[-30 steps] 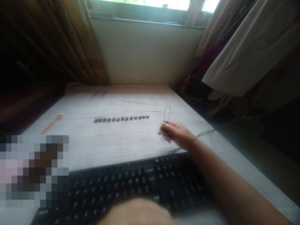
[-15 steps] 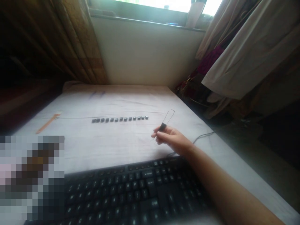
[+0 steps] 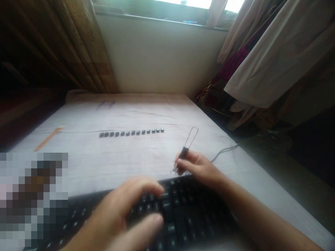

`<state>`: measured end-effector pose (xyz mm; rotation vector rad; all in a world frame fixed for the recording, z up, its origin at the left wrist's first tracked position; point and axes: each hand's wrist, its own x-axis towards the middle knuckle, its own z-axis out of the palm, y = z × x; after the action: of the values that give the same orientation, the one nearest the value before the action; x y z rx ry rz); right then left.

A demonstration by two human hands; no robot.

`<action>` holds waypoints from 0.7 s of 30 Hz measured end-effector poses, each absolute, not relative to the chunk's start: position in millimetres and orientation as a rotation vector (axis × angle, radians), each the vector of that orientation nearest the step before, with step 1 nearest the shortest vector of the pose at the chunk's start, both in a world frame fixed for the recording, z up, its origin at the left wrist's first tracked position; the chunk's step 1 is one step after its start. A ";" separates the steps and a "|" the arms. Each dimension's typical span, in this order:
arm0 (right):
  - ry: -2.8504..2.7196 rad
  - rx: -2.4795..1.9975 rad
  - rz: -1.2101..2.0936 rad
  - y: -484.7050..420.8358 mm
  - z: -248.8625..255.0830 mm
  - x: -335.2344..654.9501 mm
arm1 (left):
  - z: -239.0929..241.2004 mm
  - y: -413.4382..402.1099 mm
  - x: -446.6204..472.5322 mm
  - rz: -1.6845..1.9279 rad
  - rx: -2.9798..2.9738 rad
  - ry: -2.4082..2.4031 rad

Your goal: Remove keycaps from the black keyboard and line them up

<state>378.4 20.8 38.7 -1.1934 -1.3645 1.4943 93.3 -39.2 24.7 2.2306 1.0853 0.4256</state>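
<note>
Head: thin wire tool point(image 3: 184, 152), black-handled

Thirteen small dark pieces point(image 3: 133, 132), one wire-looped tool point(image 3: 184, 152), one keyboard point(image 3: 183, 219), two hands point(image 3: 119, 209) point(image 3: 200, 166)

light source: window point(image 3: 199, 2), top, overexposed. table point(image 3: 146, 157) evenly lit; left and right margins in deep shadow. left hand point(image 3: 111, 211) blurred. keyboard point(image 3: 185, 216) soft, characters mostly illegible. lower-left area pixelated.

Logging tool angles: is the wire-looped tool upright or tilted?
Tilted: the wire-looped tool, in the right hand, has its top farther right in view than its bottom.
</note>
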 end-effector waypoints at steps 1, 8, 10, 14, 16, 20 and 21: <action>-1.377 -1.211 1.479 17.9 38.5 378.9 | 34.4 -28.2 101.0 0.406 2.310 1.125; -1.487 -1.255 1.370 10.0 34.3 378.9 | 34.2 -13.1 114.2 0.261 2.462 1.137; -1.519 -1.271 1.338 9.6 33.2 379.2 | 32.4 -13.0 112.0 0.260 2.416 1.168; -1.545 -1.311 1.304 9.8 30.0 379.8 | 37.1 -4.5 110.8 0.192 2.354 1.209; -1.571 -1.317 1.287 9.8 28.6 379.7 | 39.3 0.4 111.0 0.150 2.341 1.192; -1.666 -1.314 1.199 8.4 26.5 379.1 | 38.9 4.9 111.2 0.103 2.353 1.170; -1.700 -1.304 1.165 7.8 26.1 379.0 | 38.3 5.0 111.2 0.102 2.354 1.166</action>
<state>379.0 7.8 26.1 -1.3036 -1.6995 1.1649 111.2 5.0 38.3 2.3544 1.1664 0.1024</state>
